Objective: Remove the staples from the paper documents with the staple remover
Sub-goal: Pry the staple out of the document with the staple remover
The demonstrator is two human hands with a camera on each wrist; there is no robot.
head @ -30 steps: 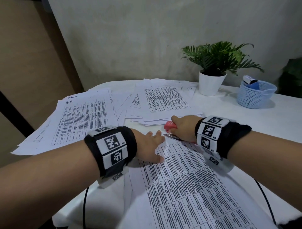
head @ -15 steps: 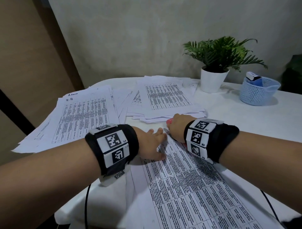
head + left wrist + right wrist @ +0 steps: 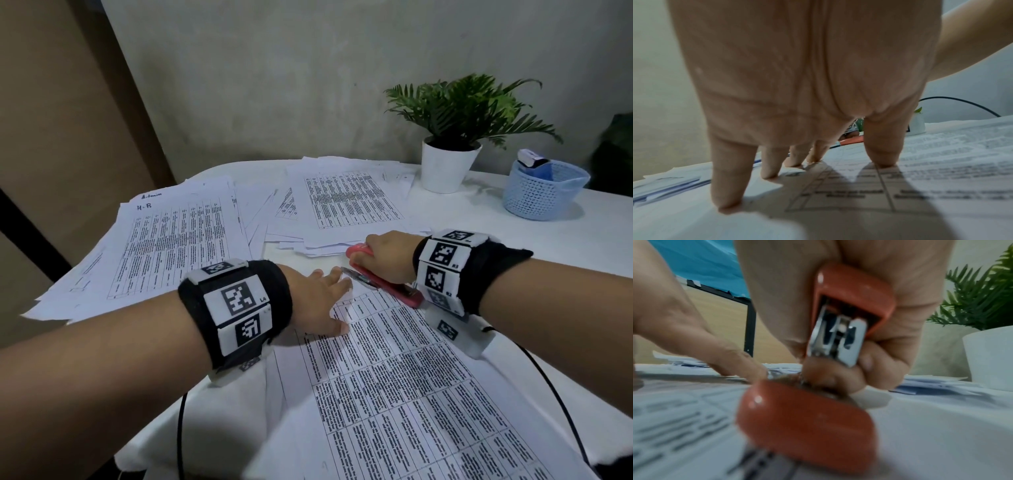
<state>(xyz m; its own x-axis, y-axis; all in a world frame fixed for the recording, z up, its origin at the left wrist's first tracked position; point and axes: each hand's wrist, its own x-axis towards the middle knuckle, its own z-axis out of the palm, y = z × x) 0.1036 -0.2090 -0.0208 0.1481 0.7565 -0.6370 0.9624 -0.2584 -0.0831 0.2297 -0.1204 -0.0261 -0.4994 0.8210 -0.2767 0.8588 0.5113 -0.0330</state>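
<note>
A printed paper document [image 3: 411, 383] lies in front of me on the white table. My left hand [image 3: 318, 301] presses its top left corner flat with straight, spread fingers [image 3: 768, 164]. My right hand [image 3: 387, 257] grips a red staple remover [image 3: 387, 284] with a metal tip, which points at the document's top corner right beside the left fingertips. From the right wrist view the staple remover [image 3: 846, 311] has its two red handles spread, fingers curled round it. The staple itself is hidden.
Two stacks of printed papers lie further back, one at the left [image 3: 164, 240] and one in the middle [image 3: 349, 202]. A potted plant [image 3: 448, 164] and a blue basket [image 3: 544, 188] stand at the back right. A black cable [image 3: 561, 404] trails from my right wrist.
My right hand with the staple remover slid left to the document's corner, then shifted slightly back right. The left hand has stayed pressed on the paper.
</note>
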